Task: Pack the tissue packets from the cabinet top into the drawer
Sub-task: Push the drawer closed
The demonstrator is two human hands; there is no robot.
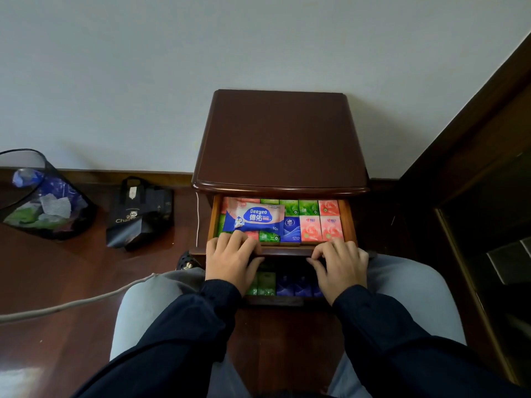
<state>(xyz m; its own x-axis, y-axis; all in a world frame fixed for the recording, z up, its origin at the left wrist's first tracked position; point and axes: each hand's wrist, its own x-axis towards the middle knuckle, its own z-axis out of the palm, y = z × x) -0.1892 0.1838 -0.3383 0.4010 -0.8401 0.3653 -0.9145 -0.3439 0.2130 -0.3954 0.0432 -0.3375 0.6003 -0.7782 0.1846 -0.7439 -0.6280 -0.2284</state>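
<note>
The dark wooden cabinet top [280,139] is bare. Below it the upper drawer [346,219] stands partly pulled out, filled with rows of green [298,207], pink [320,228] and blue [290,228] tissue packets. A blue and white wet-wipe pack [258,218] lies across them on the left. My left hand [230,259] and my right hand [342,265] both grip the drawer's front edge, fingers curled over the top and thumbs underneath. A lower drawer, also pulled out beneath my hands, shows green [265,282] and blue [296,284] packets.
A black mesh waste bin [43,196] and a black bag [138,214] stand on the wooden floor at the left. A pale cable [71,304] runs across the floor to my left knee. Dark wooden furniture [474,168] closes off the right side. My knees flank the cabinet.
</note>
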